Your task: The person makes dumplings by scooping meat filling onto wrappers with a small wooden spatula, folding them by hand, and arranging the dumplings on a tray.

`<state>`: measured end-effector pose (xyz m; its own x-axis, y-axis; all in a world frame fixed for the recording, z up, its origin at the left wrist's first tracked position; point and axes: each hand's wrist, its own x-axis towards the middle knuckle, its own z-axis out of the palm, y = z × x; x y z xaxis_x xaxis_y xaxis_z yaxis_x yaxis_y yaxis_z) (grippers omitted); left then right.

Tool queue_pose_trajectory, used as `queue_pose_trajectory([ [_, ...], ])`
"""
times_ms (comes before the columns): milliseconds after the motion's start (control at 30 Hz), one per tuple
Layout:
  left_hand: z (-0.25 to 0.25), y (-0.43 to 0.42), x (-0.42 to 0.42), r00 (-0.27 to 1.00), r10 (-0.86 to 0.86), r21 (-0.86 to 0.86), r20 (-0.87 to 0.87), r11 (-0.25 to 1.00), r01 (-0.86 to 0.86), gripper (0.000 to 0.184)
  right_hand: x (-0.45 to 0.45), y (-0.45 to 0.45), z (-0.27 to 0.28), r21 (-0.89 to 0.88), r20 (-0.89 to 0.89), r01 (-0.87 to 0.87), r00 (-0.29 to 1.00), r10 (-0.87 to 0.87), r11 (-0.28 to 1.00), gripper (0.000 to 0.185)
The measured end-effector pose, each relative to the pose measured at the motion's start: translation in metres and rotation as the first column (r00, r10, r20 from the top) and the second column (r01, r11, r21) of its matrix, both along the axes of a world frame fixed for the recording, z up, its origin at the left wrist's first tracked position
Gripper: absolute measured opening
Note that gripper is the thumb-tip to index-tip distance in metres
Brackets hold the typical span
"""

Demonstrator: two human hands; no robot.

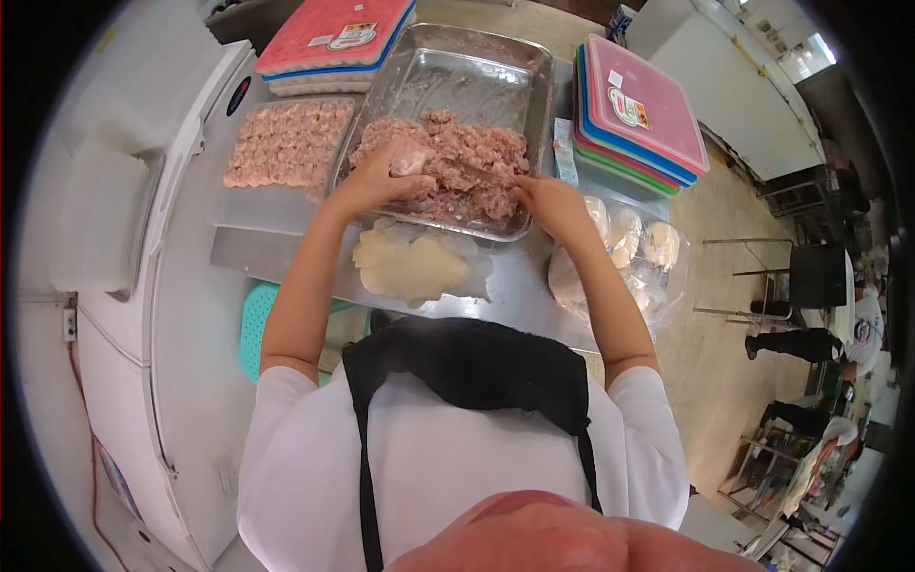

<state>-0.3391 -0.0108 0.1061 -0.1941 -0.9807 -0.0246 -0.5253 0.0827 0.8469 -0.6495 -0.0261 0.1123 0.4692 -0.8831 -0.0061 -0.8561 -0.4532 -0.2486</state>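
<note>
My left hand (pixel 376 181) is curled round a small dumpling (pixel 410 162) with a pale wrapper, over the near left part of a metal tray (pixel 541 95). Pinkish ground meat (pixel 486 143) fills the near half of that tray. In my right hand (pixel 555 205), at the tray's near right corner, is a thin utensil (pixel 491 175) whose tip lies in the meat. Flat round wrappers (pixel 415 265) overlap on the metal table (pixel 248 250) just below the tray.
Rows of filled dumplings (pixel 286 143) sit in a clear tray at the left. Stacked lidded containers (pixel 324 33) stand behind them, with another stack (pixel 648 105) at the right. Bagged wrappers (pixel 624 243) lie near my right forearm. Two people are at the far right.
</note>
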Motion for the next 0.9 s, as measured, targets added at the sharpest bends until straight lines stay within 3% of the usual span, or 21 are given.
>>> queue_pose_trajectory([
  [67, 0.012, 0.013, 0.002, 0.996, -0.033, -0.123, -0.086, 0.992, 0.022, 0.061, -0.006, 0.014, 0.021, 0.012, 0.043, 0.022, 0.999, -0.022, 1.000, 0.024],
  [133, 0.055, 0.024, -0.002, 0.992, -0.071, -0.320, -0.100, 0.947, 0.036, 0.054, -0.006, 0.025, 0.041, 0.100, 0.354, 0.038, 0.933, -0.071, 0.994, 0.026],
  [200, 0.052, 0.023, 0.005, 0.983, -0.173, -0.327, -0.063, 0.934, 0.144, 0.056, 0.001, 0.042, 0.059, 0.246, 0.601, -0.017, 0.787, -0.139, 0.969, 0.027],
  [333, 0.055, 0.015, 0.022, 0.895, -0.444, -0.293, 0.050, 0.850, 0.438, 0.054, 0.049, 0.066, 0.067, 0.211, 0.555, -0.195, 0.831, 0.047, 0.958, 0.028],
  [400, 0.052, 0.018, 0.031, 0.919, -0.375, -0.321, 0.120, 0.862, 0.393, 0.050, 0.063, 0.062, 0.068, 0.193, 0.512, -0.220, 0.854, 0.093, 0.956, 0.028],
  [433, 0.049, 0.020, 0.038, 0.931, -0.330, -0.336, 0.154, 0.869, 0.364, 0.048, 0.065, 0.060, 0.079, 0.034, 0.417, -0.202, 0.893, 0.170, 0.979, 0.028],
  [533, 0.046, 0.022, 0.065, 0.972, -0.237, -0.137, 0.004, 0.962, 0.235, 0.047, 0.098, 0.089, 0.103, -0.171, 0.274, 0.026, 0.962, 0.022, 0.985, 0.026],
  [567, 0.043, 0.023, 0.074, 0.964, -0.266, -0.212, 0.026, 0.941, 0.265, 0.047, 0.110, 0.093, 0.097, -0.223, 0.323, -0.042, 0.939, 0.114, 0.974, 0.025],
  [633, 0.041, 0.024, 0.091, 0.945, -0.318, -0.358, 0.071, 0.877, 0.322, 0.047, 0.126, 0.089, 0.085, -0.247, 0.247, -0.043, 0.963, 0.105, 0.968, 0.024],
  [700, 0.043, 0.031, 0.110, 0.925, -0.351, -0.128, -0.144, 0.934, 0.334, 0.044, 0.140, 0.092, 0.099, -0.247, 0.189, -0.029, 0.979, 0.078, 0.969, 0.025],
  [733, 0.046, 0.035, 0.119, 0.906, -0.342, -0.012, -0.250, 0.937, 0.350, 0.042, 0.149, 0.095, 0.108, -0.228, 0.249, -0.017, 0.966, 0.075, 0.973, 0.026],
  [800, 0.053, 0.045, 0.135, 0.943, -0.268, 0.042, -0.197, 0.959, 0.282, 0.039, 0.164, 0.105, 0.116, -0.180, 0.368, 0.014, 0.928, 0.054, 0.984, 0.027],
  [833, 0.056, 0.050, 0.141, 0.957, -0.234, 0.071, -0.172, 0.966, 0.249, 0.038, 0.174, 0.105, 0.104, -0.218, 0.407, -0.062, 0.902, 0.148, 0.974, 0.027],
  [900, 0.059, 0.053, 0.153, 0.943, -0.240, -0.016, -0.228, 0.970, 0.243, 0.040, 0.202, 0.111, 0.081, -0.152, 0.376, -0.057, 0.920, 0.111, 0.987, 0.027],
])
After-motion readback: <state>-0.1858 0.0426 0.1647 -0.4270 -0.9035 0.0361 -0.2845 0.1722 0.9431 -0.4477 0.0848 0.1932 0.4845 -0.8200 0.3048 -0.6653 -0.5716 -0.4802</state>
